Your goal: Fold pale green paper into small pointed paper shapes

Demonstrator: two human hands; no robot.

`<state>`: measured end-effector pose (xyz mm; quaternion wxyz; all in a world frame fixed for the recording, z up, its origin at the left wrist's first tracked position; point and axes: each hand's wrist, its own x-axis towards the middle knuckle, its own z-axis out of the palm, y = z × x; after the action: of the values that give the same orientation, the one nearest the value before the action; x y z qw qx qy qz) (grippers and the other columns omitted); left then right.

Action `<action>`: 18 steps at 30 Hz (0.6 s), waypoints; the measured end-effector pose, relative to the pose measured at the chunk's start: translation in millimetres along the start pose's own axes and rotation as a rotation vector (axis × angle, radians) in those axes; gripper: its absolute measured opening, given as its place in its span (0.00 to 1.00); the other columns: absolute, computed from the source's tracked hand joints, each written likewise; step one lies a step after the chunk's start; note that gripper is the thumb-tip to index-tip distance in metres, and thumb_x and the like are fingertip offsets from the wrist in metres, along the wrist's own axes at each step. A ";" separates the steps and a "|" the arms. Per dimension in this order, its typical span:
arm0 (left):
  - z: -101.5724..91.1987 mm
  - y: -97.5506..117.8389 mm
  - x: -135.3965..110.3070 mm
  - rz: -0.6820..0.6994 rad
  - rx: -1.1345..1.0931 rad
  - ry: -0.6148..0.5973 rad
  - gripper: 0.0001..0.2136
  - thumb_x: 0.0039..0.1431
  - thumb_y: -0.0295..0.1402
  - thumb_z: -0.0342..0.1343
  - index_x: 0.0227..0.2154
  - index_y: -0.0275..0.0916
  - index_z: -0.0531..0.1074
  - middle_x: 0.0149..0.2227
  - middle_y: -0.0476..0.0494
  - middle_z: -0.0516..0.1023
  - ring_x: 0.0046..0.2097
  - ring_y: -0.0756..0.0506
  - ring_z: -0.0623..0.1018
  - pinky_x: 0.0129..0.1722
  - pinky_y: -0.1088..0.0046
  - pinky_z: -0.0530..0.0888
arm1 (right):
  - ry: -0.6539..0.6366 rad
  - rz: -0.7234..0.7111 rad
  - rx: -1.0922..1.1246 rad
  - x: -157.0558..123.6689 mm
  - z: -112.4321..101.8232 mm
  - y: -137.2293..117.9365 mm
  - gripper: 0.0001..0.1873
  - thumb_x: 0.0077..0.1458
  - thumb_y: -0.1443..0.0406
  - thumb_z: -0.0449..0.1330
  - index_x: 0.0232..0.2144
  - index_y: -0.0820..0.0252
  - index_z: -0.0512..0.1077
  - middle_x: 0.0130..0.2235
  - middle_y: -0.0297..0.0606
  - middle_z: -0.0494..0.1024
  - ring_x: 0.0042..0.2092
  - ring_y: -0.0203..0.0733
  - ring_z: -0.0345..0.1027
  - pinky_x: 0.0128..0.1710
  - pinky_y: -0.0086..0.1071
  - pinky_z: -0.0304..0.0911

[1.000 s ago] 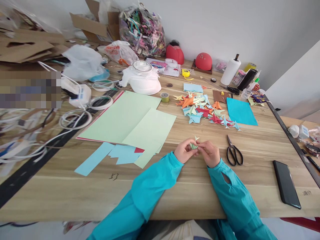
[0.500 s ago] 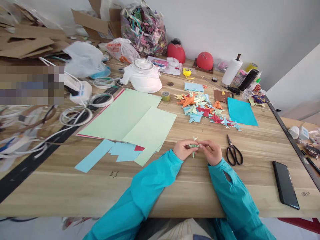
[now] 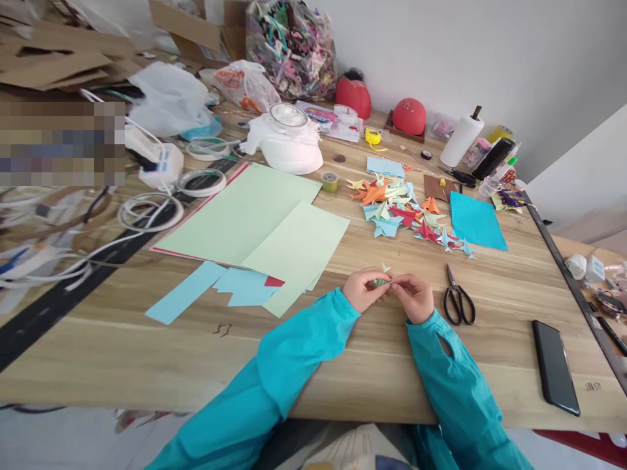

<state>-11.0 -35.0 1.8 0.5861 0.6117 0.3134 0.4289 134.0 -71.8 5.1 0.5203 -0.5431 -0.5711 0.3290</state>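
Note:
My left hand [image 3: 361, 290] and my right hand [image 3: 415, 297] meet over the wooden table [image 3: 147, 365], both pinching a small pale green folded paper figure [image 3: 383, 279]. Its tip pokes up between my fingers, and the rest is hidden by them. Both arms wear teal sleeves. Black scissors [image 3: 457, 300] lie just right of my right hand. A heap of folded paper figures [image 3: 401, 215] in orange, red, blue and green lies beyond my hands.
Large pale green sheets [image 3: 255, 222] and blue paper offcuts [image 3: 215, 294] lie to the left. A teal sheet [image 3: 475, 219] is at the right, a black phone [image 3: 556, 365] near the front right edge. Tape rolls, cables, bags and cardboard crowd the far left and back.
My hands have kept working the small green figure, turning it between the fingers. The camera has tilted slightly, shifting the scene.

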 end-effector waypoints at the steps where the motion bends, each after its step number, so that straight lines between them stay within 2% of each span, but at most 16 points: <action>1: 0.1 0.7 0.1 0.004 0.002 0.001 0.11 0.50 0.37 0.57 0.29 0.33 0.73 0.36 0.40 0.74 0.22 0.53 0.73 0.20 0.77 0.73 | 0.001 0.012 0.008 0.0 0.2 0.5 0.07 0.46 0.62 0.62 0.26 0.60 0.73 0.27 0.38 0.77 0.29 0.39 0.71 0.31 0.33 0.69; 9: -0.2 -1.3 0.2 0.064 0.067 0.029 0.08 0.53 0.35 0.54 0.29 0.34 0.71 0.35 0.41 0.72 0.21 0.54 0.72 0.18 0.79 0.70 | -0.016 0.070 0.029 1.2 -0.5 -0.1 0.08 0.47 0.60 0.61 0.24 0.60 0.71 0.24 0.37 0.76 0.26 0.37 0.69 0.26 0.31 0.66; 18: -2.1 -3.8 0.2 0.153 0.204 0.010 0.06 0.54 0.34 0.52 0.29 0.36 0.70 0.31 0.45 0.68 0.20 0.55 0.67 0.17 0.79 0.64 | -0.086 0.066 -0.002 -1.4 -1.1 -5.6 0.08 0.49 0.61 0.58 0.26 0.60 0.71 0.25 0.37 0.76 0.28 0.38 0.69 0.28 0.30 0.65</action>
<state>-12.4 -33.5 -2.0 0.4850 0.6880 0.3106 0.4415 133.3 -74.4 10.3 0.4836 -0.5473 -0.5751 0.3685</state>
